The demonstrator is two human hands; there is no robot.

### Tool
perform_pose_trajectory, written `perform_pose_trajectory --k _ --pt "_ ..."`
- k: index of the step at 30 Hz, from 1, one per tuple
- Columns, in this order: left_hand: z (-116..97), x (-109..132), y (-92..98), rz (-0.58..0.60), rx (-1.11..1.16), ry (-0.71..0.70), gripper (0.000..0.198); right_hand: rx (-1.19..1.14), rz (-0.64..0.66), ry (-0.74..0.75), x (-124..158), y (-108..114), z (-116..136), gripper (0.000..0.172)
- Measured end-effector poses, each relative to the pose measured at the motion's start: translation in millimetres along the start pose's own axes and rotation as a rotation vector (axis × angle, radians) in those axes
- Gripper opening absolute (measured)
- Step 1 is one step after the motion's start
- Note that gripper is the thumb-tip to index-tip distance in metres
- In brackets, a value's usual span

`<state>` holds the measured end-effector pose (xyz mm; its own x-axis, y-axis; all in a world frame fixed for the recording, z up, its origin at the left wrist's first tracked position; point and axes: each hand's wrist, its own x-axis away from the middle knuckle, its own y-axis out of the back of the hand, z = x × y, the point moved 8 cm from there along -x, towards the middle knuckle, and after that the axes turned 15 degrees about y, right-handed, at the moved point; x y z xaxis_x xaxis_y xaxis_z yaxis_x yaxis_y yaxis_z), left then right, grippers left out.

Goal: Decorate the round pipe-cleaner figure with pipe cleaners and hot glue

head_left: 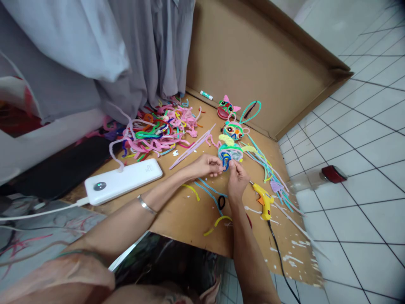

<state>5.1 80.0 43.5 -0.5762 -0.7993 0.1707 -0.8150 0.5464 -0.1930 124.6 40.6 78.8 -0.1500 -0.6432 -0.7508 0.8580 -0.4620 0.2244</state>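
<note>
Between my two hands is a small looped piece of blue pipe cleaner (225, 159) with some yellow in it. My left hand (209, 165) pinches its left side, and my right hand (238, 179) grips it from the right with the fingers closed. Just behind it lies a round pipe-cleaner animal head (236, 151) with a green band and pale yellow ears, partly hidden by my hands. Two more pipe-cleaner heads, one with round pink ears (233, 130) and one with pointed pink ears (225, 109), sit farther back.
A yellow glue gun (266, 202) lies right of my right hand, its black cord running off the front. Left are a tangled pile of pipe cleaners (158, 133) and a white power bank (126, 181). A cardboard wall (249, 63) rises behind; a glue stick (206, 95) lies near it.
</note>
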Motion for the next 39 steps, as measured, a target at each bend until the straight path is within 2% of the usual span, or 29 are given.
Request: perform_pose_trajectory --k 3,6,8,12,16,20,25,28,34,39 --pt "6 0 -9.2 0.079 -0.003 0.038 0.041 -0.053 0.041 0.005 1 -5 7 0.024" --pt "10 1 -13.8 0.120 -0.039 0.065 0.043 -0.001 0.068 0.031 2 -6 13 0.024" --pt "8 1 -12.1 0.105 -0.036 0.054 0.042 0.079 0.049 0.083 2 -2 18 0.024" --pt "-2 2 2.2 -0.019 0.087 -0.019 0.045 0.096 0.065 0.112 1 -3 17 0.023" --pt "-7 2 16.7 -0.163 0.118 -0.063 0.045 -0.081 0.057 -0.080 5 -10 -1 0.022" --pt "-11 3 31.3 -0.298 0.190 -0.123 0.043 -0.272 0.019 -0.258 8 -17 -19 0.035" --pt "-13 3 35.6 -0.333 0.218 -0.152 0.042 -0.416 0.104 -0.407 14 -28 -29 0.033" --pt "-14 4 35.6 -0.344 0.198 -0.149 0.039 -0.449 0.136 -0.415 15 -30 -26 0.030" --pt "-17 7 26.0 -0.354 0.014 -0.121 0.022 -0.349 -0.155 -0.333 4 -3 -29 0.029" --pt "-11 3 14.9 -0.294 -0.063 -0.088 0.016 -0.339 -0.194 -0.329 0 3 -32 0.033"
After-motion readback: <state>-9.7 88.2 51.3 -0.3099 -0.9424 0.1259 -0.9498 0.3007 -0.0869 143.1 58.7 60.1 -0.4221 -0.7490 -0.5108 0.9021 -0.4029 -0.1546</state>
